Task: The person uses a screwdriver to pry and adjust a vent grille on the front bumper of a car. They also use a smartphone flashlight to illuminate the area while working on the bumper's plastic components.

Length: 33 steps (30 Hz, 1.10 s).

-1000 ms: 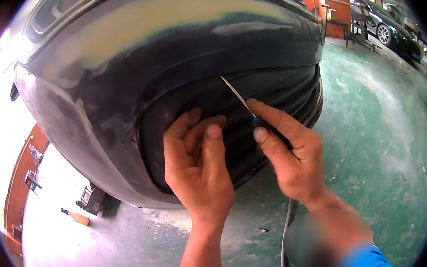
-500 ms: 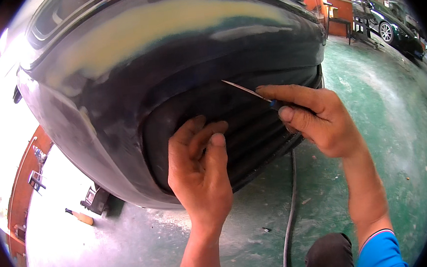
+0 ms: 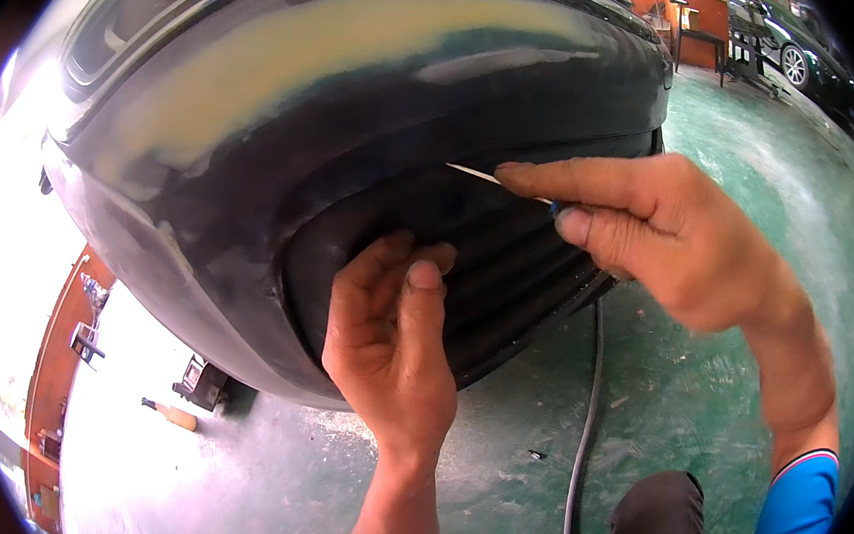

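Here, 1 slim tool in 1 closed right hand; 1 left hand, grip unclear, near 1 bumper.

Right hand has a skinny screwdriver pinched, tip near the car bumper, left hand kinda half-curled in front.

Left hand: fingers half curled, thumb upright beside fingertips; left forearm directly below. Right hand: right of and above the left, index finger extended leftward, thumb opposed beneath in a pinch; right forearm descends rightward.
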Motion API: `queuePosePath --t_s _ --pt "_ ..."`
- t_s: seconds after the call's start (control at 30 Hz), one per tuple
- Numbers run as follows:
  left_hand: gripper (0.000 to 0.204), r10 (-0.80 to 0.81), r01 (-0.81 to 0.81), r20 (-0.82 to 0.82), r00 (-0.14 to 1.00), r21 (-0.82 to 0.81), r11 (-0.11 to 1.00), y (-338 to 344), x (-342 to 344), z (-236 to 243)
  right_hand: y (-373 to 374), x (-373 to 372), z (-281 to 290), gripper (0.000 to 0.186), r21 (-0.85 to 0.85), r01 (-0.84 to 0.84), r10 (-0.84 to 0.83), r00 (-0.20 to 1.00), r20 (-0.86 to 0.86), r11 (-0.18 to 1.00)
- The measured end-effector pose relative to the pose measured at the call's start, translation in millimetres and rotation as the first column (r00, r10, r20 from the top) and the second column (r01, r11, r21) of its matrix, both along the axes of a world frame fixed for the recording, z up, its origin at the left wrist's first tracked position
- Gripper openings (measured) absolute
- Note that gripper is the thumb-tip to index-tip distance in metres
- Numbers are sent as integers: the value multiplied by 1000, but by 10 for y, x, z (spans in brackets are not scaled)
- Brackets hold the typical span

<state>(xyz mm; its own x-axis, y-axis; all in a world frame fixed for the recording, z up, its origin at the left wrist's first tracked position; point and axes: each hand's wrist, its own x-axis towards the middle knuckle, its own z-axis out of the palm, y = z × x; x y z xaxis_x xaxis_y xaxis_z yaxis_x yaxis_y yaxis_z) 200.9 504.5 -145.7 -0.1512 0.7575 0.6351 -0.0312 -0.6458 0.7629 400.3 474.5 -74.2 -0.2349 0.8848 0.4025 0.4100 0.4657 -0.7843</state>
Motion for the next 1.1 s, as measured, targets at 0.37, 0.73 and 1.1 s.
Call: queuePosePath --t_s 0.37,0.73,1.1 --pt "25 -15 17 44 999 -44 999 -19 32 2 188 317 417 43 -260 -215 236 970 51 941" --pt "23 -12 13 22 1000 -46 999 15 9 -27 317 291 -150 47 729 -121 -360 808 466 673" --pt "24 -16 17 25 1000 -24 1000 5 65 -29 589 469 -19 49 622 -329 -23 873 488 710"
